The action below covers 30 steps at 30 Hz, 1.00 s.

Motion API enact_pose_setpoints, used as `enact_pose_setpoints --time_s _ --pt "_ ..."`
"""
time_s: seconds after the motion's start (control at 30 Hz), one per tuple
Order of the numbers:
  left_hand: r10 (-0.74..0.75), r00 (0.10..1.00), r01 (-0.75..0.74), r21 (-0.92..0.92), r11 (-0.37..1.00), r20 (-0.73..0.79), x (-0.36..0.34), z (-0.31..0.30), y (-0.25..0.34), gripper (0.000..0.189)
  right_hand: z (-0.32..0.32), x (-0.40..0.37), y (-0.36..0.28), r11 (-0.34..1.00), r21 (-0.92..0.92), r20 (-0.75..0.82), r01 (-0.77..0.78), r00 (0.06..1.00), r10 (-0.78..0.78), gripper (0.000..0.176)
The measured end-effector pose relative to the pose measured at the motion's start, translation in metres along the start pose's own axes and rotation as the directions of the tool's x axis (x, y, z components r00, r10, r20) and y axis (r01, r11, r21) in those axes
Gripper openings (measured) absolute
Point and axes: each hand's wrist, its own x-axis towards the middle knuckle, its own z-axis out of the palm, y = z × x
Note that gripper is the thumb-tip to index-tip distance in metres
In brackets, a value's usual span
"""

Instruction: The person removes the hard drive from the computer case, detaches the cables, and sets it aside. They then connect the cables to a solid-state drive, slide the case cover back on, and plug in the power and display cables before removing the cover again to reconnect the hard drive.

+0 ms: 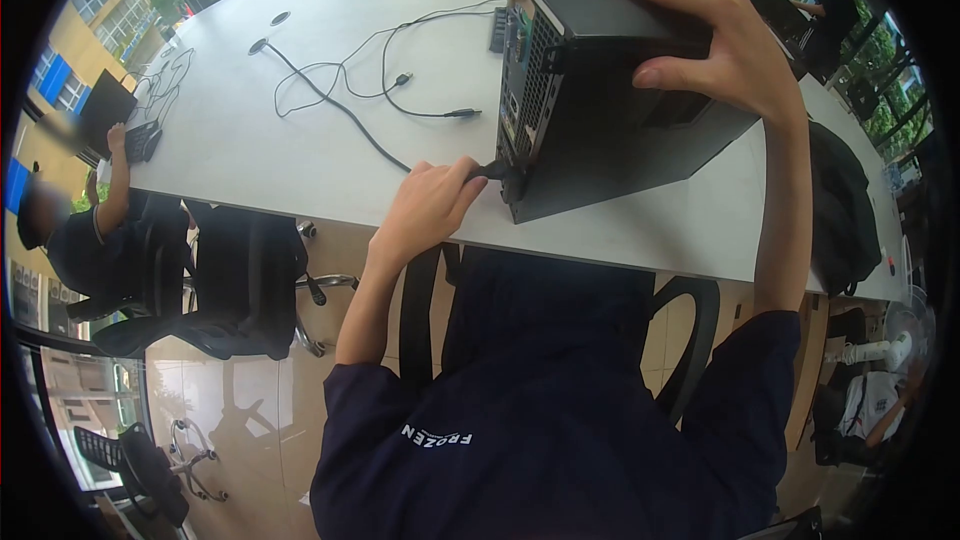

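Edges/room: The PC case (pixel 600 130) is stood on the table (pixel 300 160), close to the near edge, with its lower rear corner almost at that edge. Open tabletop is seen to the left of the case and beyond it. That area is crossed only by a black cable (pixel 340 105) and two loose leads (pixel 430 112). Beneath the edge on the left, a chair (pixel 245 285) is parked. On the right, a backpack (pixel 840 210) is set at the table's end. A second person (pixel 90 240) is seated at the far left corner by a laptop (pixel 105 110), well apart from the case.

Pose: The left forearm is raised from below the table edge and the wrist is held just over it. The right arm is extended straight up past the edge, with the wrist bent over the case.

Hands: The left hand (pixel 425 210) is closed narrowly, and a black plug (pixel 492 171) is pinched between thumb and fingers. The plug is held against the lower rear panel of the case; whether it is seated cannot be told. The black cable is seen to run from this plug across the table. The right hand (pixel 725 40) is spread wide across the top of the case, with the fingers laid over the upper face and the thumb pressed on the side panel, so that the case is gripped.
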Motion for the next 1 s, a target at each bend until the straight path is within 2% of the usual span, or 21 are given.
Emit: enact_pose_setpoints --time_s 0.03,0.1,0.13,0.2,0.23,0.3,0.43,0.5,0.53,0.6,0.83,0.9,0.93,1.0 --pt "-0.001 1.0 0.001 0.003 1.0 0.005 0.0 0.006 -0.003 0.016 0.001 0.0 0.0 1.0 0.004 -0.003 -0.003 1.0 0.003 0.091" --pt "-0.001 0.996 -0.001 -0.014 1.0 -0.088 0.002 0.016 -0.008 0.023 0.001 -0.001 0.001 1.0 0.017 -0.009 -0.004 1.0 0.004 0.088" --pt "0.002 0.996 -0.003 -0.013 1.0 -0.084 0.003 0.017 -0.008 0.023 -0.003 0.003 -0.017 1.0 0.018 -0.012 -0.008 1.0 0.008 0.088" --pt "-0.003 0.994 -0.001 -0.035 0.999 -0.113 0.003 0.018 -0.007 0.022 -0.013 0.009 -0.056 0.976 0.058 -0.082 -0.211 0.973 0.215 0.072" --pt "-0.002 0.993 -0.002 -0.034 0.999 -0.117 0.005 0.017 -0.008 0.022 -0.015 0.009 -0.051 0.977 0.056 -0.083 -0.208 0.974 0.212 0.072" --pt "0.027 0.993 -0.035 -0.065 0.997 -0.117 0.007 0.016 -0.011 0.022 -0.019 0.005 -0.03 0.985 0.105 0.047 -0.14 0.99 0.136 0.099" --pt "0.042 0.994 -0.054 -0.112 0.992 -0.102 0.007 0.019 -0.013 0.02 -0.001 0.001 -0.001 0.981 0.159 0.02 -0.114 0.994 0.112 0.087" --pt "0.022 0.99 -0.031 -0.066 0.997 -0.137 0.004 0.022 -0.009 0.019 0.002 0.0 0.003 0.999 0.048 -0.021 0.002 1.0 -0.001 0.085" --pt "0.025 0.989 -0.034 -0.062 0.998 -0.144 0.007 0.019 -0.011 0.019 0.0 0.001 0.003 0.999 0.043 -0.025 0.008 1.0 -0.007 0.085" --pt "0.071 0.997 -0.074 -0.09 0.993 -0.033 0.013 0.012 -0.02 0.02 -0.002 0.001 -0.002 0.999 0.049 0.015 -0.022 1.0 0.021 0.082" --pt "0.085 0.996 -0.085 0.007 0.996 0.015 0.022 -0.01 -0.01 0.021 0.004 -0.001 -0.005 0.997 0.032 -0.047 -0.066 0.997 0.067 0.078" --pt "0.007 0.999 0.004 -0.238 0.971 0.046 0.034 -0.021 -0.019 0.022 0.006 -0.002 -0.008 0.997 0.026 -0.081 -0.066 0.994 0.068 0.076" --pt "-0.189 0.981 0.171 -0.294 0.94 -0.034 0.042 -0.022 -0.03 0.02 0.006 -0.001 -0.01 0.998 0.029 -0.122 -0.054 0.991 0.057 0.075" --pt "-0.08 0.969 0.083 0.003 0.997 -0.235 0.05 -0.022 -0.053 0.018 0.004 -0.001 -0.013 0.999 0.038 -0.123 -0.035 0.992 0.039 0.076"
